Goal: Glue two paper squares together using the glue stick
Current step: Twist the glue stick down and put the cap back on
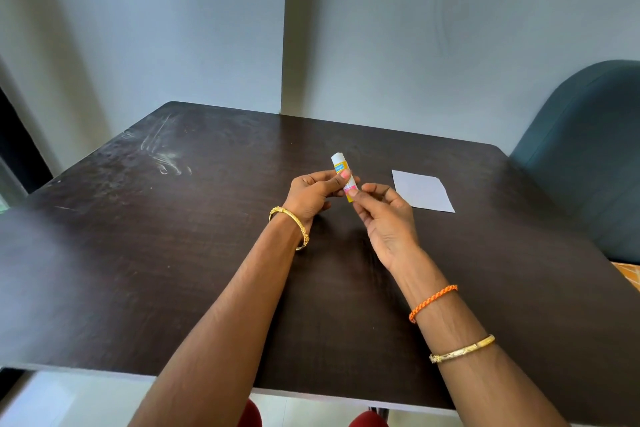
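Held above the table (173,253): glue stick (341,172), long axis tilted, white cap up and away. Left hand (311,196) gripping its middle, right hand (384,215) pinching its lower end. Right of it, apart: paper (422,191), seemingly 1 sheet.

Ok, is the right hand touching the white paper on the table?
Apart. In the head view the right hand pinches the glue stick's lower end, and bare dark table shows between its fingers and the paper.
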